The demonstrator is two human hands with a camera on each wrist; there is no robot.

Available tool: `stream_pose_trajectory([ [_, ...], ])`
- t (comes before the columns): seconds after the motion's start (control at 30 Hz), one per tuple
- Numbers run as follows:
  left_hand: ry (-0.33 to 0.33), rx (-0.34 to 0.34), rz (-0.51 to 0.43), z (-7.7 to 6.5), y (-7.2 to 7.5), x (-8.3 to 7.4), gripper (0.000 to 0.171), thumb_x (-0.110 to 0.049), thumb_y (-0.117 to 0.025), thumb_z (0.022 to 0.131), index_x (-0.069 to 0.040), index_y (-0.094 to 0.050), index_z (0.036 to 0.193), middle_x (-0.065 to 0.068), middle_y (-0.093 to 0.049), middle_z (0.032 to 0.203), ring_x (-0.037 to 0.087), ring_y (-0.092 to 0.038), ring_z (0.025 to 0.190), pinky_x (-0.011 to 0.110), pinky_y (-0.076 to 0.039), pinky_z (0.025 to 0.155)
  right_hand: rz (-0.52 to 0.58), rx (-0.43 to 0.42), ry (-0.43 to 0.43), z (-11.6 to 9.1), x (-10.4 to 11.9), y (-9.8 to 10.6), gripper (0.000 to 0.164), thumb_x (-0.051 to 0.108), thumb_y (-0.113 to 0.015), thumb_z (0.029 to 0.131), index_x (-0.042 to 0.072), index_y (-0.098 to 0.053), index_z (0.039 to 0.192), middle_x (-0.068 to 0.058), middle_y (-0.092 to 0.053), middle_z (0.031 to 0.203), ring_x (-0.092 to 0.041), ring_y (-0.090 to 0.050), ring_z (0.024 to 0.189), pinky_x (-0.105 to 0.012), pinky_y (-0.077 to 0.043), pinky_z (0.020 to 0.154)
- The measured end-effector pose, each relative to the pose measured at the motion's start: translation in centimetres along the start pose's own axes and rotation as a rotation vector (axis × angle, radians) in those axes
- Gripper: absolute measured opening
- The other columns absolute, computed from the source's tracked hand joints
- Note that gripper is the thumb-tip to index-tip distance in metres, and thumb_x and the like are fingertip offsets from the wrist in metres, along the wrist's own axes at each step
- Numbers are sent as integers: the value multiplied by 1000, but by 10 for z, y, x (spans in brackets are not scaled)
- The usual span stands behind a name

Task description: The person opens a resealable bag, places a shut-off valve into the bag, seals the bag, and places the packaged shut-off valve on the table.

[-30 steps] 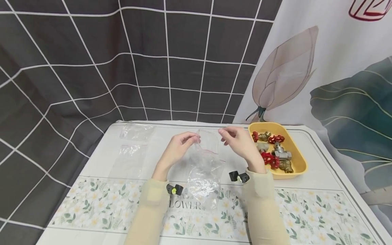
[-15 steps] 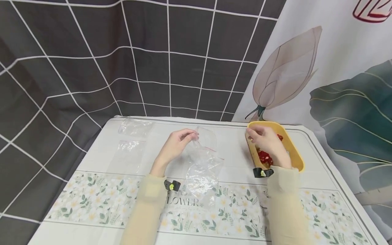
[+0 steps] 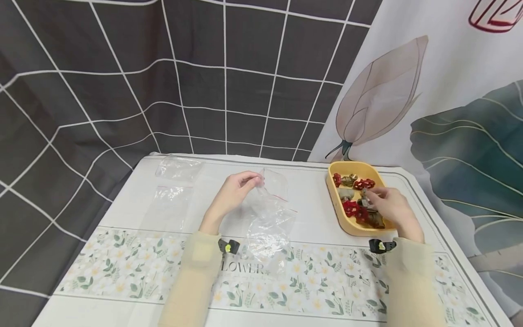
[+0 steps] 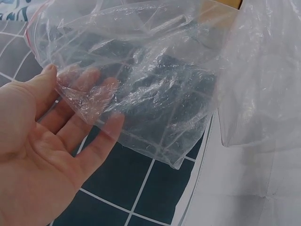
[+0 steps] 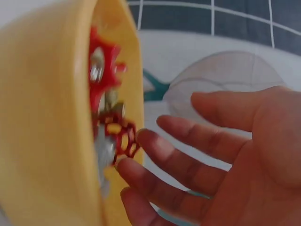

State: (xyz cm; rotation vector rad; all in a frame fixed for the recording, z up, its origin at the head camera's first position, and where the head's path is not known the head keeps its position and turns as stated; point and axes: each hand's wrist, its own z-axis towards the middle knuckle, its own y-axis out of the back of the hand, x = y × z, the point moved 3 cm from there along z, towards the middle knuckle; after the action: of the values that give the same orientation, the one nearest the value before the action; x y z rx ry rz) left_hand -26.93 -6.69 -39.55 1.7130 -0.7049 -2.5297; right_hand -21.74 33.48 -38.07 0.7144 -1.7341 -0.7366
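Head view: I have a clear bag [image 4: 150, 94] pinched in my left hand [image 3: 234, 190], no valve showing inside (creases permitting), while my right hand [image 3: 392, 206], fingers loose and grasping nothing, hovers above the tub [image 5: 51, 113], valves [image 3: 363, 184] under its fingertips unlifted.

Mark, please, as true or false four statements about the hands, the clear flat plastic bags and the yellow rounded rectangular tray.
1. The left hand pinches a clear flat plastic bag. True.
2. The tray stands to the left of the bags. False: the yellow rounded rectangular tray stands to their right.
3. Metal valves with red handwheels lie inside the tray. True.
4. Both hands hold a bag. False: the right hand is over the tray, its fingertips near the valves.
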Motion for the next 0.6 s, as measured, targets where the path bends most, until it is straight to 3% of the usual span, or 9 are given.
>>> stream_pose_trajectory([
  [0.17, 20, -8, 17, 1, 1, -1, 23, -14, -54, 102, 0, -67, 114, 10, -70, 109, 23, -64, 108, 36, -47, 100, -50, -28, -76, -4, -21, 6, 51, 31, -41, 103, -10, -46, 134, -30, -51, 122, -41, -50, 105, -53, -48, 83],
  [0.27, 38, -15, 16, 0, 2, -1, 24, -14, -54, 102, 2, -66, 116, 14, -69, 112, 28, -63, 109, 40, -46, 101, -71, -44, -116, -6, -29, 9, 44, 23, -43, 101, -12, -51, 126, -28, -57, 111, -37, -54, 95, -47, -49, 75],
  [0.4, 39, -20, 0, -1, 3, 0, 26, -18, -55, 102, 0, -66, 116, 13, -69, 111, 27, -64, 109, 41, -46, 101, -146, -45, -131, -8, -31, 12, 36, 14, -46, 96, -15, -58, 114, -23, -62, 93, -32, -57, 82, -42, -49, 67],
  [0.6, 14, -5, -11, 0, 2, 0, 25, -20, -55, 102, -2, -68, 114, 9, -71, 106, 23, -65, 106, 38, -47, 99, -228, 20, -143, -4, -28, 11, 32, 11, -51, 94, -18, -58, 105, -17, -58, 79, -27, -55, 72, -35, -47, 60],
])
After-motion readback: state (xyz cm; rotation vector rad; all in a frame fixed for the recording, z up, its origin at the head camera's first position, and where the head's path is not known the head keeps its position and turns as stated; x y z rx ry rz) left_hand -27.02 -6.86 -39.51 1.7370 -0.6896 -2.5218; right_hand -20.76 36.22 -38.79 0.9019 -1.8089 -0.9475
